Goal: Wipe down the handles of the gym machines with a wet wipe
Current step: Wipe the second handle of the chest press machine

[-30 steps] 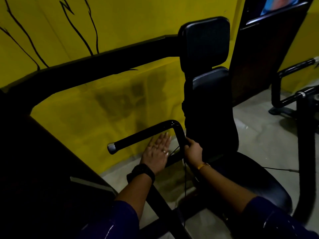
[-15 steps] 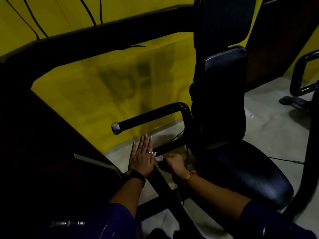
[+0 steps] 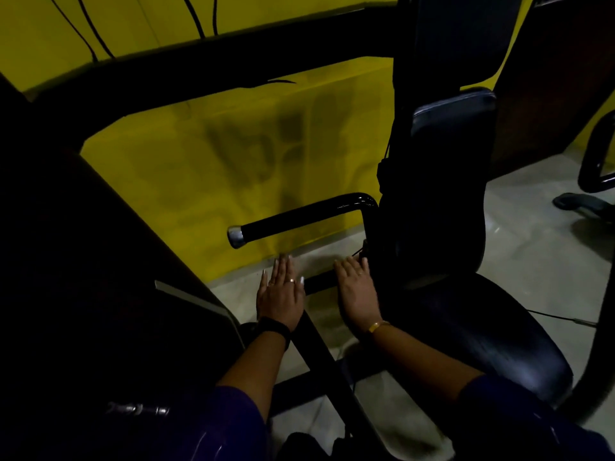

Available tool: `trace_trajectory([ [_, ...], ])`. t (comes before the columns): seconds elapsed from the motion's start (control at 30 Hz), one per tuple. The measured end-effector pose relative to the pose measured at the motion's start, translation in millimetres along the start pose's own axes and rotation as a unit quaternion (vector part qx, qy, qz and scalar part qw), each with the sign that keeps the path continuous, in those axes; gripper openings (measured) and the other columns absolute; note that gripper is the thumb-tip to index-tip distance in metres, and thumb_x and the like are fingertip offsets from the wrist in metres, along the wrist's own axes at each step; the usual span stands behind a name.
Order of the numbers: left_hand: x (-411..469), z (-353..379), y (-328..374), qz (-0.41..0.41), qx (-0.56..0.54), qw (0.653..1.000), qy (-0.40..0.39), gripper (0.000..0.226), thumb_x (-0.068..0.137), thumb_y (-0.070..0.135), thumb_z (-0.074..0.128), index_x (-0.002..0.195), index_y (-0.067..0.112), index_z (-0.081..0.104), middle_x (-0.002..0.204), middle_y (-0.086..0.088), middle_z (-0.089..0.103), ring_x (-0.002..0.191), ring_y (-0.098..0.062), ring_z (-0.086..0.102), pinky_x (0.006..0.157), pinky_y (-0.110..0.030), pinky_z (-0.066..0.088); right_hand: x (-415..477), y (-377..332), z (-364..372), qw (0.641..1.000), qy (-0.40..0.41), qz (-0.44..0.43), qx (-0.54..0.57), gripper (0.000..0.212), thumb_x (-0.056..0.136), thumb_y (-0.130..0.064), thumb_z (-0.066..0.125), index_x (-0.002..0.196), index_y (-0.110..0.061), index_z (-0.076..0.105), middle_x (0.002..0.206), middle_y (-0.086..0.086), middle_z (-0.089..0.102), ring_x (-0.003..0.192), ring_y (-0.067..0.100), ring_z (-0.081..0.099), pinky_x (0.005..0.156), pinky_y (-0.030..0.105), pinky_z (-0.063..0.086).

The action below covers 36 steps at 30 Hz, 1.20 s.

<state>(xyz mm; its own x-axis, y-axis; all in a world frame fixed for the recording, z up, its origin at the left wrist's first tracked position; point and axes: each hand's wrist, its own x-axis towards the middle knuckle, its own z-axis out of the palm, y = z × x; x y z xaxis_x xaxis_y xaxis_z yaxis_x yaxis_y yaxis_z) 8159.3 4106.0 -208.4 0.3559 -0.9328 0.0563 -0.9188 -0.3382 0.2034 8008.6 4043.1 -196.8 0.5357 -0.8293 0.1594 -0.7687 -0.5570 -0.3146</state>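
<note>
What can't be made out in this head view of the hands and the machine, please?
All in the head view:
- Wet wipe: none shows; the backs of the left hand and right hand hide anything under the palms.
- Low frame bar: too dark to tell whether the hands touch it.
- Back pad: top cut off by the upper edge.
- Machine frame at left: lost in shadow.

In the lower centre of the frame the left hand (image 3: pixel 281 296) and the right hand (image 3: pixel 357 291) lie side by side but apart, backs up and fingers straight, above a dark frame bar (image 3: pixel 322 354) and the grey floor (image 3: pixel 532 234). Above them at mid-frame, the black handle (image 3: pixel 299 217) with its chrome end cap juts leftward, clear of both hands. The black seat (image 3: pixel 492 334) fills the lower right and the yellow wall (image 3: pixel 199 154) the upper left.
</note>
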Motion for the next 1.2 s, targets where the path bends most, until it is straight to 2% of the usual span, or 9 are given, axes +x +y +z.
trace_trajectory([
  [0.1, 9, -10, 4, -0.082, -0.081, 0.993, -0.035, 0.052, 0.107, 0.029, 0.015, 0.155, 0.01, 0.01, 0.163, -0.007, 0.011, 0.15, -0.016, 0.008, 0.119, -0.032, 0.001, 2, -31, -2, 0.996, -0.044, -0.024, 0.079, 0.053, 0.091, 0.006, 0.037, 0.144, -0.003, 0.039, 0.145, 0.019, 0.043, 0.138, 0.029, 0.035, 0.119, 0.038, 0.01],
  [0.23, 11, -23, 4, -0.211, -0.332, 0.917, -0.071, 0.052, 0.106, 0.043, 0.021, 0.15, 0.019, 0.036, 0.159, -0.006, 0.027, 0.147, -0.025, 0.021, 0.119, -0.041, 0.015, 7, -50, -12, 0.949, -0.087, -0.026, 0.301, 0.045, 0.094, 0.002, 0.042, 0.138, -0.005, 0.048, 0.129, 0.015, 0.059, 0.118, 0.027, 0.056, 0.097, 0.027, 0.042],
  [0.43, 3, -39, 15, -0.246, -0.569, 0.784, -0.008, 0.042, 0.107, 0.037, 0.029, 0.131, 0.018, 0.058, 0.136, -0.006, 0.056, 0.128, -0.028, 0.049, 0.108, -0.045, 0.039, 11, -39, -27, 0.699, -0.13, 0.218, 0.668, 0.027, 0.099, 0.001, 0.035, 0.12, -0.007, 0.049, 0.111, 0.018, 0.057, 0.101, 0.033, 0.06, 0.078, 0.035, 0.056],
  [0.5, 0, -44, 24, -0.258, -0.593, 0.763, -0.001, 0.036, 0.106, 0.038, 0.032, 0.124, 0.023, 0.06, 0.121, -0.004, 0.059, 0.124, -0.028, 0.051, 0.108, -0.046, 0.038, 10, -29, -37, 0.658, -0.122, 0.225, 0.708, 0.024, 0.099, 0.0, 0.042, 0.122, -0.006, 0.047, 0.104, 0.014, 0.059, 0.093, 0.03, 0.06, 0.076, 0.035, 0.055],
  [0.63, -11, -57, 50, -0.267, -0.634, 0.726, 0.008, 0.035, 0.104, 0.033, 0.039, 0.115, 0.013, 0.066, 0.105, -0.005, 0.064, 0.107, -0.025, 0.06, 0.083, -0.032, 0.049, -4, -16, -58, 0.641, -0.091, 0.21, 0.733, 0.035, 0.093, 0.004, 0.054, 0.125, -0.007, 0.045, 0.102, 0.013, 0.06, 0.089, 0.022, 0.063, 0.072, 0.028, 0.055],
  [0.77, -29, -61, 76, -0.213, -0.652, 0.727, -0.026, 0.026, 0.099, 0.025, 0.054, 0.11, 0.004, 0.067, 0.108, -0.017, 0.068, 0.101, -0.028, 0.065, 0.076, -0.03, 0.05, -29, -4, -69, 0.694, -0.067, 0.176, 0.695, 0.047, 0.085, 0.015, 0.057, 0.126, -0.005, 0.045, 0.105, 0.013, 0.056, 0.094, 0.022, 0.06, 0.077, 0.025, 0.053],
  [0.9, -63, -66, 118, -0.159, -0.67, 0.724, -0.047, 0.025, 0.096, 0.001, 0.054, 0.116, -0.012, 0.06, 0.098, -0.014, 0.066, 0.071, -0.005, 0.069, 0.067, -0.018, 0.055, -73, 15, -93, 0.725, -0.014, 0.179, 0.665, 0.043, 0.085, 0.015, 0.057, 0.121, -0.005, 0.048, 0.102, 0.013, 0.057, 0.086, 0.016, 0.06, 0.069, 0.018, 0.053],
  [1.1, -113, -57, 183, -0.167, -0.722, 0.668, -0.065, 0.016, 0.091, 0.003, 0.063, 0.106, -0.002, 0.066, 0.074, 0.002, 0.072, 0.066, -0.007, 0.068, 0.061, -0.018, 0.053, -150, 54, -117, 0.669, 0.077, 0.253, 0.695, 0.042, 0.086, 0.007, 0.063, 0.123, -0.004, 0.047, 0.116, 0.02, 0.056, 0.104, 0.034, 0.061, 0.09, 0.045, 0.053],
  [1.2, -146, -57, 232, -0.164, -0.752, 0.632, -0.09, 0.005, 0.091, 0.006, 0.064, 0.094, 0.01, 0.066, 0.073, 0.003, 0.071, 0.062, -0.004, 0.068, 0.053, -0.017, 0.05, -193, 77, -144, 0.658, 0.133, 0.267, 0.692, 0.043, 0.084, 0.01, 0.063, 0.121, -0.006, 0.048, 0.112, 0.019, 0.057, 0.094, 0.028, 0.064, 0.077, 0.035, 0.057],
])
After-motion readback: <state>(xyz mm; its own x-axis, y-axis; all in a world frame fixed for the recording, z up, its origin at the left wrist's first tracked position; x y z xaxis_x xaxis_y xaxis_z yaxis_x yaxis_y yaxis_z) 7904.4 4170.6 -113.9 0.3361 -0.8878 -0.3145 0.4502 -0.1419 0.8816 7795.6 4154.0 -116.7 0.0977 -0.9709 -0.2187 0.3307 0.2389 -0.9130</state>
